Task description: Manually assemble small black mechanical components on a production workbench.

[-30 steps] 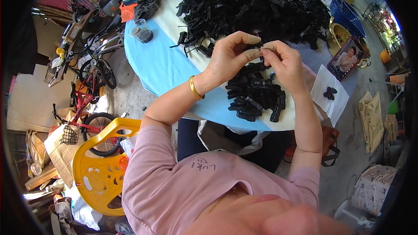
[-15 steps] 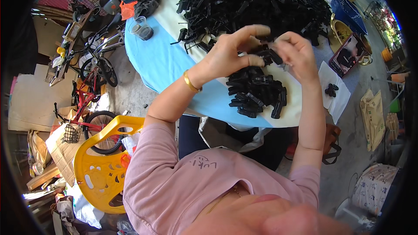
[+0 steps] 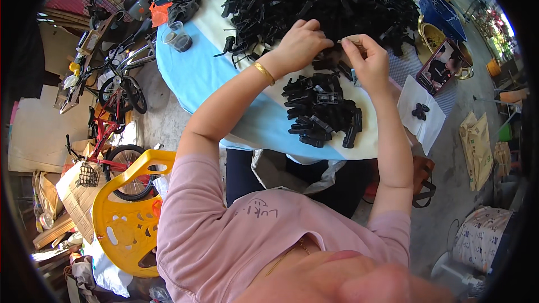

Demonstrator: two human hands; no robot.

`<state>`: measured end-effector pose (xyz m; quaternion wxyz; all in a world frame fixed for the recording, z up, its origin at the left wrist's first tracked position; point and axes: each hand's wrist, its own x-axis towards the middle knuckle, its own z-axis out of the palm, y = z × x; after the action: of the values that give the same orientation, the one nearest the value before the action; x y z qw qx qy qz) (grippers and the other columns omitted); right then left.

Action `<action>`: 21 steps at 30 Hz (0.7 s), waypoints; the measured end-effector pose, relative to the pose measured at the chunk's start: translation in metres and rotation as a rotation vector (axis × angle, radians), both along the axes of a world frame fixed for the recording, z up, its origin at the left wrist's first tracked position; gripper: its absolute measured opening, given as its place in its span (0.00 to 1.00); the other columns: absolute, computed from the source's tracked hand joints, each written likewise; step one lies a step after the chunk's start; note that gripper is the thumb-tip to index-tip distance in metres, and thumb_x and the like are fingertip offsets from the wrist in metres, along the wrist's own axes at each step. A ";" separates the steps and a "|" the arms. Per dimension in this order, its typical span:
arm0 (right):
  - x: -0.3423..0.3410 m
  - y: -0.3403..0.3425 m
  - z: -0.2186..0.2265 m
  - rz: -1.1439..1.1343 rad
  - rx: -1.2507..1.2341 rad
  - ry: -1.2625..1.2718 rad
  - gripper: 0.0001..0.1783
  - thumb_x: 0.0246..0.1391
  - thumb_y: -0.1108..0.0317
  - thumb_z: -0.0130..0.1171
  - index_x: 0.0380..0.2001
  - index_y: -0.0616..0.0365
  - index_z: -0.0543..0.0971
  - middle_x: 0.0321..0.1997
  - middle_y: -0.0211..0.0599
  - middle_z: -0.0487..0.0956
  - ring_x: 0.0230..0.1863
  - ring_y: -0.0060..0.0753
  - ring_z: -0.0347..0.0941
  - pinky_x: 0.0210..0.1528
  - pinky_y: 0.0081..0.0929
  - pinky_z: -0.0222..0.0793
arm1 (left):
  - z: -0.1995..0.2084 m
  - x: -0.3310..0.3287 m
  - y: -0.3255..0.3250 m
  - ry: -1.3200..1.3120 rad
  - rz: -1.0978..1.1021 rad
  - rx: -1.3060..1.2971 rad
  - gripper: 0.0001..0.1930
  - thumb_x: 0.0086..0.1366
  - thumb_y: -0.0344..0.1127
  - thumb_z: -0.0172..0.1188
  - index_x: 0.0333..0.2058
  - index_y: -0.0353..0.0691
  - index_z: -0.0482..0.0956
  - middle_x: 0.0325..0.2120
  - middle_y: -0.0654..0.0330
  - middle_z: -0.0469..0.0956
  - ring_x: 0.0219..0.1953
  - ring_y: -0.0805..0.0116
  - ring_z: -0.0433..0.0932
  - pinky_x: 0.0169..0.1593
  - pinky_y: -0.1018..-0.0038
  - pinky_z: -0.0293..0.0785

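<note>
A big heap of black plastic parts (image 3: 331,5) with thin prongs covers the far side of the table. My left hand (image 3: 303,45), a gold bangle on its wrist, has its fingers curled at the near edge of this heap; what they hold is hidden. Close by on the right, my right hand (image 3: 368,62) pinches thumb and forefinger together on something too small to name. Below both hands lies a smaller pile of black clip-like parts (image 3: 323,109), and one piece on top has a see-through frame (image 3: 327,97).
The round table (image 3: 196,73) has a blue and cream cover. At its left stand clear plastic cups (image 3: 178,39). To the right are a propped phone (image 3: 441,67), a white sheet (image 3: 418,115) with small black pieces, and a gold pot (image 3: 431,33). A yellow chair (image 3: 120,219) stands left.
Both hands have moved away from above the small pile toward the big heap. The black part held between them is no longer there, and a piece with a see-through frame now shows on the small pile.
</note>
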<state>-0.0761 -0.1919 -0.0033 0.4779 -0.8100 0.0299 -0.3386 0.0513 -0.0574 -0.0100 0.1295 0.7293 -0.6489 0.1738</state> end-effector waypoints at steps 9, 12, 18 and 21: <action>-0.012 0.014 0.011 0.091 -0.162 -0.071 0.13 0.41 0.74 0.65 0.32 0.63 0.76 0.23 0.24 0.74 0.25 0.10 0.68 0.26 0.09 0.63 | 0.036 -0.013 0.005 1.468 -0.112 -0.297 0.20 0.57 0.29 0.58 0.49 0.34 0.68 0.33 0.62 0.74 0.36 0.78 0.72 0.41 0.81 0.69; -0.010 0.018 0.011 0.134 -0.172 -0.243 0.06 0.44 0.77 0.62 0.28 0.64 0.76 0.24 0.25 0.74 0.25 0.11 0.68 0.26 0.09 0.64 | 0.037 -0.019 0.004 1.520 -0.093 -0.224 0.21 0.58 0.30 0.57 0.50 0.34 0.66 0.35 0.61 0.74 0.37 0.77 0.73 0.41 0.81 0.70; -0.008 0.023 0.006 0.103 0.081 -0.185 0.05 0.47 0.75 0.60 0.28 0.64 0.76 0.25 0.24 0.75 0.26 0.11 0.69 0.28 0.08 0.64 | 0.025 -0.030 0.006 1.543 -0.194 -0.392 0.21 0.60 0.32 0.54 0.51 0.34 0.64 0.41 0.57 0.73 0.41 0.74 0.73 0.46 0.78 0.69; -0.008 0.025 0.009 0.069 0.281 -0.027 0.05 0.47 0.73 0.60 0.28 0.63 0.76 0.25 0.24 0.75 0.26 0.10 0.68 0.28 0.07 0.63 | 0.026 -0.035 0.011 1.641 -0.222 -0.432 0.21 0.61 0.31 0.52 0.53 0.35 0.62 0.44 0.55 0.72 0.45 0.72 0.71 0.50 0.76 0.68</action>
<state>-0.0843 -0.1669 0.0055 0.5984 -0.7310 0.0427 -0.3252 0.0165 -0.0469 0.0157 0.7107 0.5158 -0.3700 -0.3033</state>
